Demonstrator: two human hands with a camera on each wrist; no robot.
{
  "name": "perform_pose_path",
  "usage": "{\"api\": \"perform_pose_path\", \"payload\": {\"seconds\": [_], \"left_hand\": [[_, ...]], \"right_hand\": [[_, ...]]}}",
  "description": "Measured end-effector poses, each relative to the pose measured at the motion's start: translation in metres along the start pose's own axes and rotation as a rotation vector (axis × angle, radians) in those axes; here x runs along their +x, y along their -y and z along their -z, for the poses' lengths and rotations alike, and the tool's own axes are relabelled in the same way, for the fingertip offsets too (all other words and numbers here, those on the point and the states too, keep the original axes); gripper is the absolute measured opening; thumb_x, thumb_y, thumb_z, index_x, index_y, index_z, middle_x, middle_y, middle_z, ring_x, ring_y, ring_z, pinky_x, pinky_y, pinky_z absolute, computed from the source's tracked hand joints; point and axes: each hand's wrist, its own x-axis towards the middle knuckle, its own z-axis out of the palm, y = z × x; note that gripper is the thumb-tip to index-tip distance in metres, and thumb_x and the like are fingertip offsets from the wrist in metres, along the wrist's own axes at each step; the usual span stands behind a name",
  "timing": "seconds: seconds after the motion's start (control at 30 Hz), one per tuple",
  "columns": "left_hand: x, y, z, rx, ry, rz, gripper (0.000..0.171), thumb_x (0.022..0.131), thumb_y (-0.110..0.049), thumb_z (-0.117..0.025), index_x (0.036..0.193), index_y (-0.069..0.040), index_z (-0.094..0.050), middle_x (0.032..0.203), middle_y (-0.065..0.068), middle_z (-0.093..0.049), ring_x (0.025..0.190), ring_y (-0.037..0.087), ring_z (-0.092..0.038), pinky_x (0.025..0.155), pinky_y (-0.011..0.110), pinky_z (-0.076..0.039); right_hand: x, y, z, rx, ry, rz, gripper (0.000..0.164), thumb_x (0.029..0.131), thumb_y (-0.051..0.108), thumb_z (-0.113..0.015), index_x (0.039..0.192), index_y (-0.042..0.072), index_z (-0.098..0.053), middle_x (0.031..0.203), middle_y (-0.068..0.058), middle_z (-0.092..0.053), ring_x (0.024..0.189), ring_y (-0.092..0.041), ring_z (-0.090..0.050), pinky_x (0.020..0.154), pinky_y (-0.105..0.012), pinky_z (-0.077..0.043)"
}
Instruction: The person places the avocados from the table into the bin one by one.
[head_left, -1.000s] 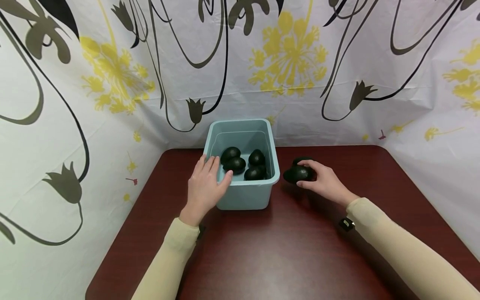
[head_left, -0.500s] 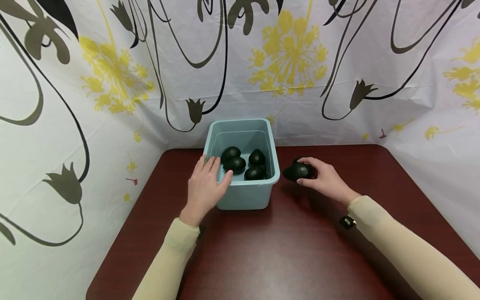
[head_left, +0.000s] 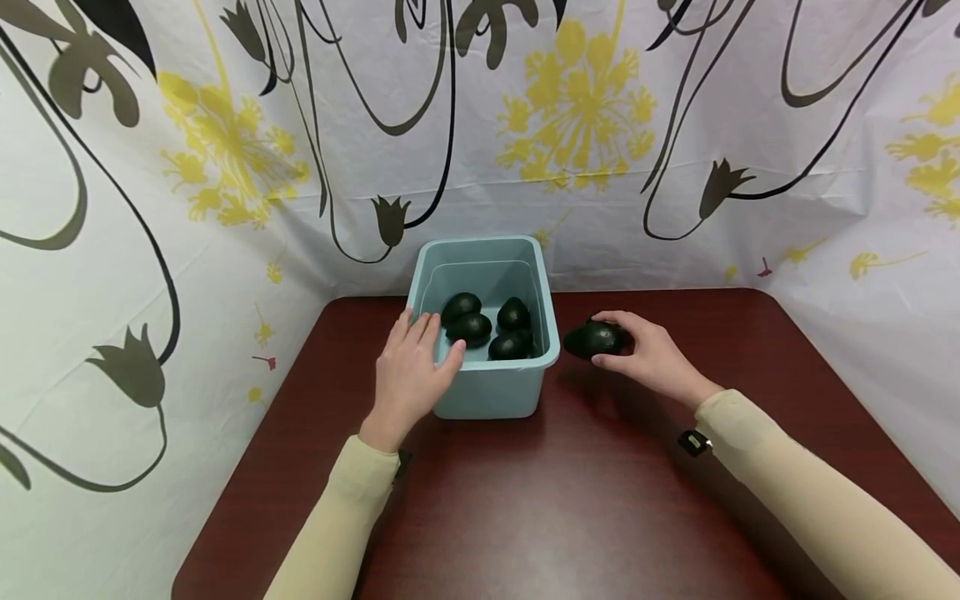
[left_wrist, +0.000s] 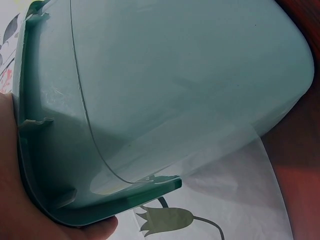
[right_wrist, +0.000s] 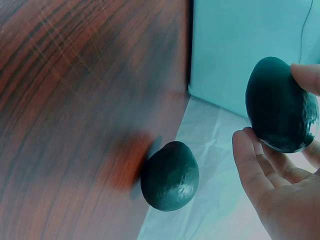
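Observation:
My right hand holds a dark green avocado between thumb and fingers, just right of the light blue plastic bin. In the right wrist view this avocado is above the table, and a second avocado lies on the tabletop; the head view hides that one behind the held fruit and hand. Several avocados lie inside the bin. Over the bin's near left rim rests my left hand, its fingers extended. The left wrist view has the bin's outer wall with the hand along its rim.
The bin stands on a dark red-brown wooden table, close to its back edge. A white cloth with yellow and grey flower prints hangs behind the table and along both sides.
My right hand has raised the avocado slightly, and the other avocado behind it has dropped out of sight in the head view. The left hand and the bin stay put.

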Motion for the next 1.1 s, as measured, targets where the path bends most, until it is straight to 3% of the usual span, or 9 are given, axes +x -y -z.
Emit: {"api": "perform_pose_path", "payload": {"seconds": [0.37, 1.1], "left_hand": [[0.000, 0.002, -0.003, -0.008, -0.087, -0.059, 0.062, 0.098, -0.049, -0.052, 0.130, 0.003, -0.066, 0.130, 0.019, -0.064, 0.134, 0.041, -0.047, 0.103, 0.053, -0.045], [-0.001, 0.001, -0.004, -0.006, -0.092, -0.056, 0.060, 0.098, -0.048, -0.051, 0.127, 0.002, -0.068, 0.128, 0.019, -0.065, 0.134, 0.040, -0.047, 0.100, 0.053, -0.048]], "right_hand": [[-0.001, 0.006, 0.001, -0.007, -0.003, 0.005, 0.064, 0.082, 0.046, -0.082, 0.138, 0.035, -0.055, 0.132, 0.010, -0.054, 0.101, -0.015, -0.057, 0.080, -0.042, -0.049], [0.000, 0.014, 0.000, 0.022, -0.014, 0.030, 0.063, 0.082, 0.047, -0.082, 0.138, 0.035, -0.056, 0.130, 0.010, -0.056, 0.102, -0.013, -0.058, 0.080, -0.044, -0.052]]}}
